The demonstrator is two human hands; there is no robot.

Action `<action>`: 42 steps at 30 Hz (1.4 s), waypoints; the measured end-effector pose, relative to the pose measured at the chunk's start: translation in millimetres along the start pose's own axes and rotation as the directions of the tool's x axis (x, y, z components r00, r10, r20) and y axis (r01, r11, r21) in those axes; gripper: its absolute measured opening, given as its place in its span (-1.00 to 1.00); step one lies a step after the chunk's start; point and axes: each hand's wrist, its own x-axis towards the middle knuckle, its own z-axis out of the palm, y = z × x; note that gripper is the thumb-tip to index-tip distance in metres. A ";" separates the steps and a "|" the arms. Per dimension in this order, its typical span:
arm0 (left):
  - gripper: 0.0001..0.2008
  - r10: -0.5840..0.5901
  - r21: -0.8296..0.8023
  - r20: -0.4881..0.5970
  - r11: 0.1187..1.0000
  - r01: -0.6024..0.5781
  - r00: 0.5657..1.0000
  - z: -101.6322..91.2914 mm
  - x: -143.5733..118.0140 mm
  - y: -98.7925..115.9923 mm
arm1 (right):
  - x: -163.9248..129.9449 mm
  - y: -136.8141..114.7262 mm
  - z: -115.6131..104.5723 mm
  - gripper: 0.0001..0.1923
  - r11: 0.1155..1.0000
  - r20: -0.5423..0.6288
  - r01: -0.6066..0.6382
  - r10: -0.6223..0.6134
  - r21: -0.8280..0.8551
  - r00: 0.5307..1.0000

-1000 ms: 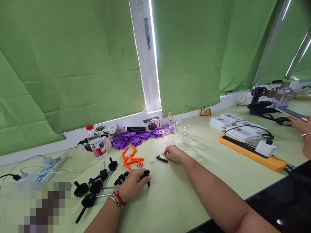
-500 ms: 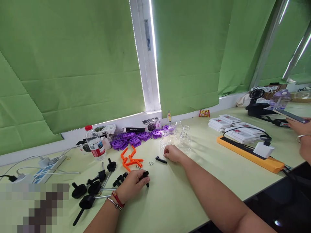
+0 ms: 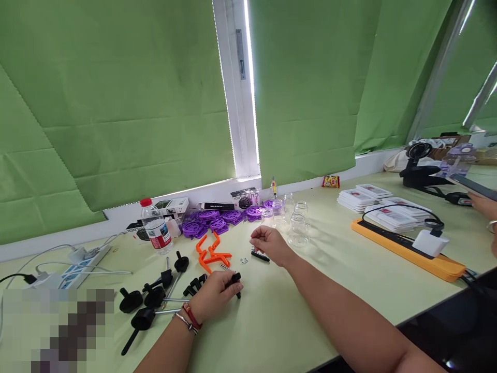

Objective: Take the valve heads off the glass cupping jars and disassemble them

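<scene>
My left hand (image 3: 218,294) is closed around a small black plastic part (image 3: 235,280), which sticks out past the thumb and forefinger. Just beyond that hand lie several small black parts (image 3: 194,285) and a thin metal rod (image 3: 225,268). My right hand (image 3: 270,245) hovers over the table with thumb and forefinger pinched; whatever is between them is too small to make out. Below it rests a black strip-like piece (image 3: 260,255), partly covered by the fingers. Tiny metal nuts (image 3: 244,260) lie to its left. Orange plastic brackets (image 3: 213,254) are farther back.
Black knobs with metal rods (image 3: 143,318) lie at left, near a water bottle (image 3: 158,230). Purple plastic parts (image 3: 217,225) and glass jars (image 3: 298,230) stand behind. An orange power strip (image 3: 407,254) and white card stacks (image 3: 392,215) sit right; another person's hand (image 3: 485,204) holds a phone.
My right hand has moved left, from beside the black strip-like piece to above it, fingers still pinched. My left hand stays put with its black part. The view has shifted slightly.
</scene>
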 end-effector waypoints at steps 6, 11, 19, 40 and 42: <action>-0.70 0.015 -0.020 0.013 1.000 -0.015 1.000 1.8 1.3 -3.3 | -28.7 -12.1 40.6 -0.82 0.995 0.212 0.086 -0.093 0.043 0.973; -0.76 0.058 -0.020 0.009 0.998 -0.058 0.998 4.1 1.6 -4.9 | -35.5 -13.7 47.0 -0.93 0.972 0.266 0.224 -0.198 -0.072 0.944; -0.72 0.048 0.003 0.024 0.999 -0.049 0.999 3.8 0.7 -1.6 | -35.9 -17.3 42.3 -0.91 0.914 0.264 0.358 -0.303 -0.190 0.916; -0.78 0.096 0.040 0.011 0.995 -0.096 0.995 4.6 -0.1 2.8 | -36.6 -15.7 41.9 -0.89 0.873 0.310 0.430 -0.353 -0.230 0.883; -0.79 0.100 0.030 0.013 0.995 -0.100 0.995 4.7 -0.4 2.4 | -36.1 -14.0 41.1 -0.87 0.847 0.381 0.470 -0.361 -0.247 0.851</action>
